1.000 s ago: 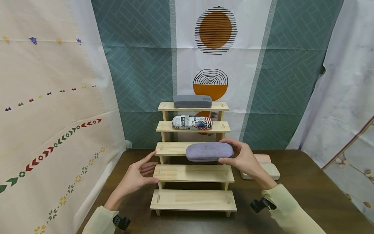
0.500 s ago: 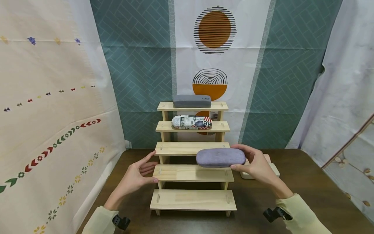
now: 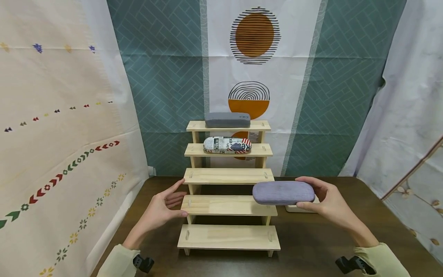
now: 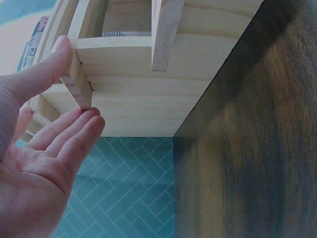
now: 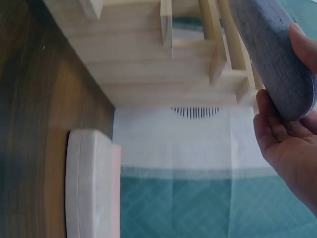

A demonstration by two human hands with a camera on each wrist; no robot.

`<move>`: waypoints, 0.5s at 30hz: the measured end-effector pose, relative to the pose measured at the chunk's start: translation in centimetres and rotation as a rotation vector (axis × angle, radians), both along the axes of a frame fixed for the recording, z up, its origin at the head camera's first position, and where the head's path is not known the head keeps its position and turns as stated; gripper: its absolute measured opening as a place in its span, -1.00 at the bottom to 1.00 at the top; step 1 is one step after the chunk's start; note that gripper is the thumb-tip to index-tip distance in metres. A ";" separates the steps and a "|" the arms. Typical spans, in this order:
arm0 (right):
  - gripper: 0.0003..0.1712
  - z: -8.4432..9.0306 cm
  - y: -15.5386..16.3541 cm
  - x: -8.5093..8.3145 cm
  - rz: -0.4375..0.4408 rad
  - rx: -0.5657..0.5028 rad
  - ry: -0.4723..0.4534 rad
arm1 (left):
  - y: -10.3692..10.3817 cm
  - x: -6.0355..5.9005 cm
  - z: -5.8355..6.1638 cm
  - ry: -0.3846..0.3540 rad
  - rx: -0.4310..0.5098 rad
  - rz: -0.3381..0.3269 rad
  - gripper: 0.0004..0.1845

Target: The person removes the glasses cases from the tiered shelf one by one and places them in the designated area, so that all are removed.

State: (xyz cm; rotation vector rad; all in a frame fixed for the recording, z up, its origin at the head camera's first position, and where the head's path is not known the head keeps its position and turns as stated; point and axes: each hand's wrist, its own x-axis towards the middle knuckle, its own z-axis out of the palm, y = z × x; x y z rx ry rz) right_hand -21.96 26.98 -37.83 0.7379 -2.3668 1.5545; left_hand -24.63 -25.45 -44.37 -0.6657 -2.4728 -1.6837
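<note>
From the head view the right hand [image 3: 332, 202] grips the purple case [image 3: 283, 192] by its end, in the air off the stepped rack's [image 3: 228, 206] right edge, so it looks mid-carry and needs a clear landing spot; left wrist view, left hand [image 4: 44, 124] flat-fingered bracing a step; right wrist view, fingers cupping the case.

The person wears pale yellow-green long sleeves [image 3: 380, 256] on both arms, and a small black device [image 3: 143, 262] with a strap sits at each bare wrist.
</note>
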 end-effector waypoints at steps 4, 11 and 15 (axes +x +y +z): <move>-0.29 0.0 1.5 0.7 -0.004 0.004 0.016 | 0.0 0.0 0.1 0.009 -0.001 -0.005 0.14; -0.26 -0.4 4.3 1.6 0.007 -0.007 0.005 | -0.1 0.1 0.1 0.005 -0.004 -0.010 0.12; -0.26 -1.1 6.1 2.0 -0.013 -0.003 0.013 | -0.1 0.1 0.0 0.004 -0.007 -0.009 0.12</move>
